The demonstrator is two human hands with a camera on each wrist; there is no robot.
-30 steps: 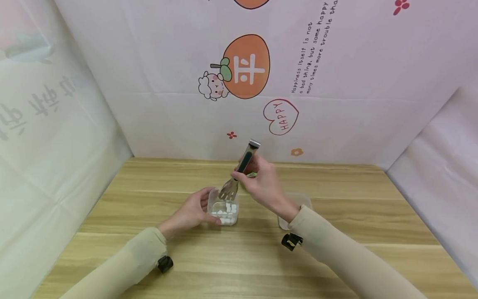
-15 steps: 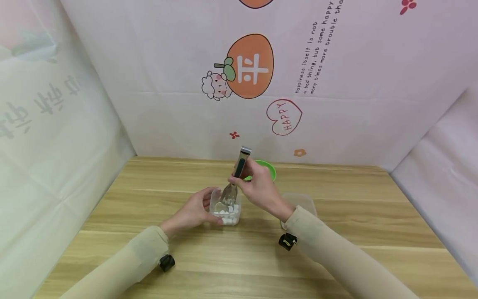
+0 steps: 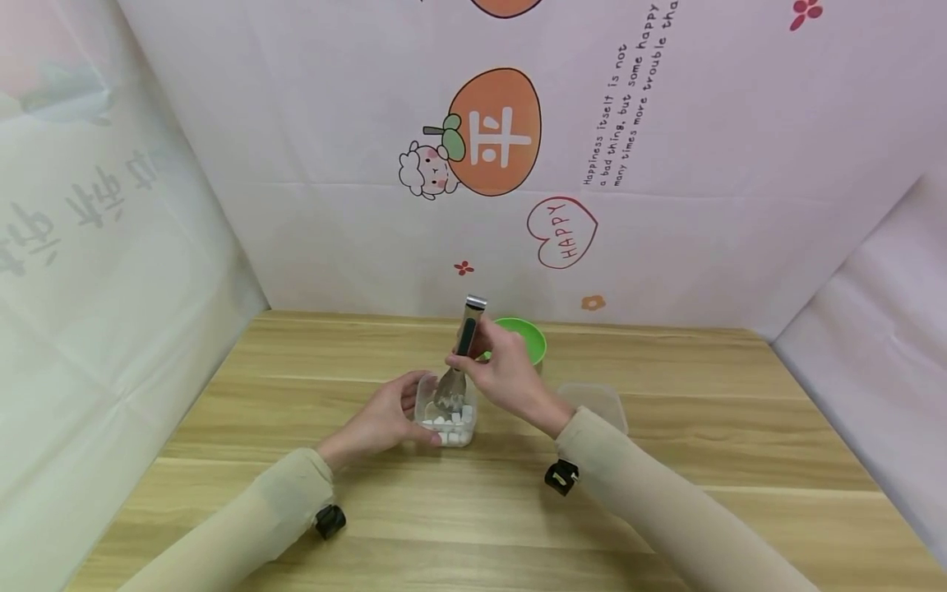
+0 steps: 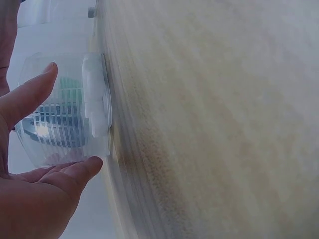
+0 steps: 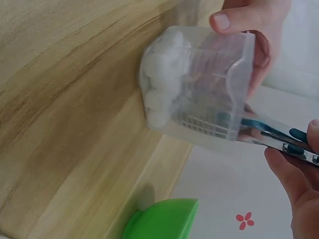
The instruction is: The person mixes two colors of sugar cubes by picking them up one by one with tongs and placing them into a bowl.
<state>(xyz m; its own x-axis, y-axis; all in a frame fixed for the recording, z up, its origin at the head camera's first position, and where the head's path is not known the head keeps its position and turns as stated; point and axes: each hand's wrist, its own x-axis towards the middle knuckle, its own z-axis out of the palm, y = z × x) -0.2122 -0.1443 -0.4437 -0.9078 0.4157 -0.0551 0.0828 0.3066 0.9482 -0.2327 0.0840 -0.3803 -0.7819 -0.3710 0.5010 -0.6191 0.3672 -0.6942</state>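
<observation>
A small clear plastic container (image 3: 471,401) stands on the table with several white cube-like pieces (image 5: 162,74) in its bottom. My left hand (image 3: 381,418) holds it from the left side, thumb at the near wall and fingers round the far one. My right hand (image 3: 512,380) grips a pair of metal tongs (image 3: 468,329) with dark inlays on the handle. Their slotted heads (image 5: 202,124) reach down inside the container, close over the white pieces. In the right wrist view, thumb and fingers pinch the two tong arms from either side.
Behind my right hand a green bowl (image 3: 528,335) sits near the back edge, partly hidden. A translucent flat lid (image 3: 598,401) lies on the wooden table (image 3: 473,526) to the right, partly under the right forearm. Printed white cloth (image 3: 333,247) hangs at the back and sides.
The tongs have gone lower into the container and turned more upright, as my right hand shifted left and slightly down. More of the green bowl shows. My left hand keeps its hold.
</observation>
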